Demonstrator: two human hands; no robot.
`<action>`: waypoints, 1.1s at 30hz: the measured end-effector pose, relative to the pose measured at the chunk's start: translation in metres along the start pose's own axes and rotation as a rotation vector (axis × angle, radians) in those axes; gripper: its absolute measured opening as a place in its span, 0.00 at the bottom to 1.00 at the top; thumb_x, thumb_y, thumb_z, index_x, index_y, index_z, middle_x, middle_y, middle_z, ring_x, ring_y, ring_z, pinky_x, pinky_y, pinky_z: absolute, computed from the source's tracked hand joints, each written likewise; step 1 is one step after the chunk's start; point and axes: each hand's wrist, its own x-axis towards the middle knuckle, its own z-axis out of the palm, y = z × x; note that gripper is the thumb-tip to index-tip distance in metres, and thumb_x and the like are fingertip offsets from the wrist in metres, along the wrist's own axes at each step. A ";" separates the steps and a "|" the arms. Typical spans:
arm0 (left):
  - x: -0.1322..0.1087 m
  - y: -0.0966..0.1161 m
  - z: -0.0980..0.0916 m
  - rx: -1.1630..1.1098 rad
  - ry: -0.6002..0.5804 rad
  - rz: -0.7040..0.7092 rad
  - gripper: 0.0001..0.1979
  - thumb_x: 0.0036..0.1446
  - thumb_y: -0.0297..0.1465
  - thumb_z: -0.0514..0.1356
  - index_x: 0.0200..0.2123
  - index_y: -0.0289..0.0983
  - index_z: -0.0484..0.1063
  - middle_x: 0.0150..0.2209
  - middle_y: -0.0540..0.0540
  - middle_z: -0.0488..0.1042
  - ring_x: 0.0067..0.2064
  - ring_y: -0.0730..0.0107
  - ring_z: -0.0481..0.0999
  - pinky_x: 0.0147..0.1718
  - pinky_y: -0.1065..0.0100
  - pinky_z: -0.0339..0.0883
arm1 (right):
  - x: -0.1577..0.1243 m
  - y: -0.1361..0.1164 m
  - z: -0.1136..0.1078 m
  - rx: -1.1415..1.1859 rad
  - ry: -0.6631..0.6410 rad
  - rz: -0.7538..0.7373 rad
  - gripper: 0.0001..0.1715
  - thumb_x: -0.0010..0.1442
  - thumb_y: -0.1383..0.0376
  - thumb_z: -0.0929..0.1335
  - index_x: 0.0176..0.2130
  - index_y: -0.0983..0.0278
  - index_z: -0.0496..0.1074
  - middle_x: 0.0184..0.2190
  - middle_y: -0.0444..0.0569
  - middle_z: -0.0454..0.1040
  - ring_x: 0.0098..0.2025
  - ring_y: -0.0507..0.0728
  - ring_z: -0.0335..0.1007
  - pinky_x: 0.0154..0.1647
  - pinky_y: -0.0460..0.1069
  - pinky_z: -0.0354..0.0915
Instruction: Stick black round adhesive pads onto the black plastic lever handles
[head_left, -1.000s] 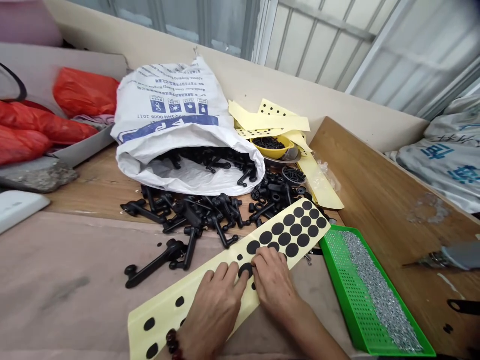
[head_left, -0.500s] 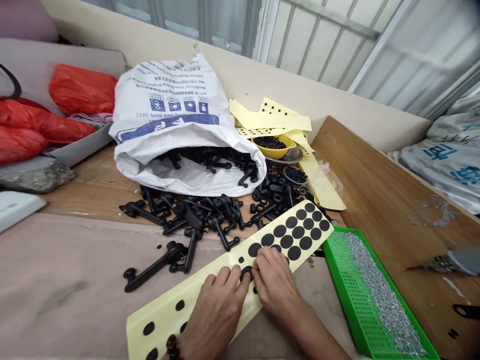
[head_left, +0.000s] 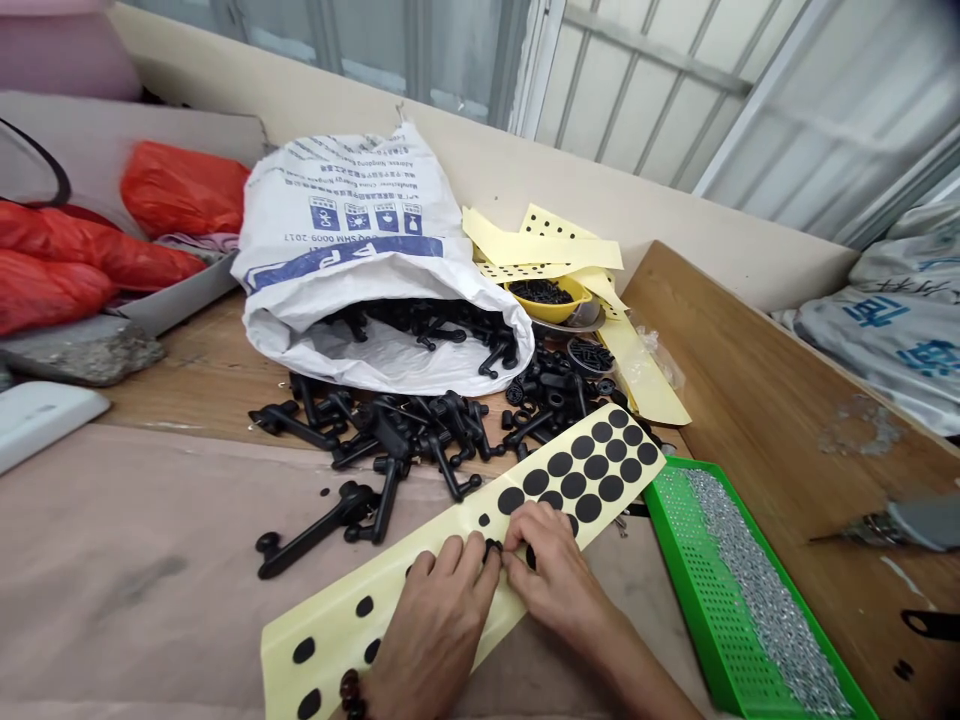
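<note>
Our left hand (head_left: 435, 630) and right hand (head_left: 555, 570) closed in a pinch on a round black rubber pad (head_left: 492, 548) on the long cream-yellow backing sheet (head_left: 330, 620), which ran from lower centre to right of centre, its far end nearer the right hand.

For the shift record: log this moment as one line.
left hand: at black dot | right hand: at same dot | under: yellow backing sheet | beside: green tray

Left hand (head_left: 435, 630) and right hand (head_left: 553, 572) close together, fingertips (head_left: 469, 550) almost touching, palms down
</note>
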 end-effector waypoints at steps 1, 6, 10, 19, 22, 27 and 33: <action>0.000 0.001 0.001 -0.003 0.005 -0.001 0.16 0.54 0.21 0.51 0.45 0.38 0.69 0.42 0.44 0.71 0.38 0.58 0.69 0.31 0.59 0.66 | -0.001 -0.001 0.000 0.015 0.001 -0.003 0.12 0.49 0.78 0.63 0.27 0.63 0.57 0.31 0.44 0.66 0.37 0.55 0.60 0.39 0.51 0.53; -0.004 0.002 -0.001 -0.080 -0.010 -0.012 0.18 0.53 0.19 0.50 0.46 0.38 0.68 0.41 0.44 0.71 0.38 0.57 0.68 0.32 0.58 0.67 | -0.003 -0.003 -0.001 0.054 -0.014 -0.050 0.12 0.49 0.79 0.62 0.27 0.63 0.57 0.31 0.44 0.67 0.39 0.55 0.60 0.41 0.52 0.54; -0.017 -0.022 -0.013 -0.181 0.172 0.005 0.21 0.53 0.18 0.48 0.50 0.34 0.65 0.44 0.40 0.68 0.42 0.59 0.67 0.38 0.60 0.66 | -0.006 -0.002 -0.006 0.087 -0.057 0.008 0.11 0.50 0.77 0.62 0.29 0.62 0.60 0.35 0.46 0.68 0.42 0.58 0.61 0.44 0.54 0.56; -0.029 -0.114 -0.029 -0.254 -0.048 -0.470 0.19 0.59 0.32 0.43 0.48 0.31 0.65 0.40 0.36 0.73 0.43 0.52 0.71 0.42 0.54 0.64 | -0.010 0.006 -0.010 0.427 -0.063 0.078 0.06 0.49 0.72 0.62 0.26 0.61 0.62 0.39 0.49 0.72 0.51 0.62 0.61 0.52 0.57 0.55; -0.028 -0.125 -0.032 -0.367 -0.060 -0.502 0.16 0.59 0.36 0.43 0.44 0.36 0.63 0.40 0.41 0.75 0.41 0.57 0.74 0.40 0.61 0.66 | -0.010 0.006 -0.016 0.591 0.033 0.115 0.04 0.48 0.68 0.64 0.24 0.62 0.63 0.39 0.52 0.72 0.46 0.61 0.65 0.49 0.56 0.57; -0.033 -0.140 -0.035 -0.636 0.064 -0.766 0.22 0.56 0.46 0.47 0.48 0.39 0.60 0.34 0.47 0.76 0.39 0.59 0.75 0.38 0.64 0.66 | -0.013 0.002 -0.027 0.932 0.050 0.248 0.10 0.49 0.61 0.68 0.23 0.63 0.64 0.40 0.52 0.71 0.44 0.61 0.65 0.43 0.53 0.60; -0.033 -0.136 -0.032 -0.505 -0.087 -0.580 0.28 0.56 0.46 0.50 0.54 0.35 0.63 0.32 0.46 0.77 0.37 0.58 0.76 0.35 0.64 0.67 | -0.012 -0.001 -0.020 1.114 0.015 0.270 0.13 0.48 0.58 0.71 0.24 0.63 0.65 0.38 0.51 0.71 0.42 0.59 0.65 0.44 0.52 0.59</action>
